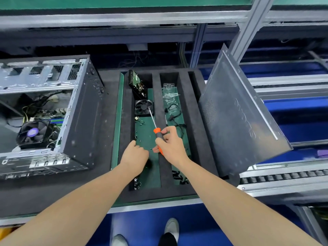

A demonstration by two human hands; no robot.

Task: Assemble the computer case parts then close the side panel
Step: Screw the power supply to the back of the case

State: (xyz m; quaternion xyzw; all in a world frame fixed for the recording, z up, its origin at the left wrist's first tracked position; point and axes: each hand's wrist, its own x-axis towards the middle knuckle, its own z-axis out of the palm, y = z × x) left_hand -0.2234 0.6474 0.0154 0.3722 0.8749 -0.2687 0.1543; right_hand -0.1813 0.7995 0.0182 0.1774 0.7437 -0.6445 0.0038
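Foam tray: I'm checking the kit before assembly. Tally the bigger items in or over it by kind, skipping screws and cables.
Black hard drive with green circuit board: 1
Black square cooling fan: 1
Orange-and-black-handled screwdriver, gripped by the right hand: 1
Clear plastic packet: 1
Total: 4

Two bare forearms reach in from the lower corners of the frame and converge at centre. The right hand (170,144) grips the handle of a screwdriver (157,132), fingers curled round it, shaft angled toward the upper left. The left hand (135,154), just beside it, is turned palm down, its fingertips curled under and hidden; whether it holds anything cannot be told.
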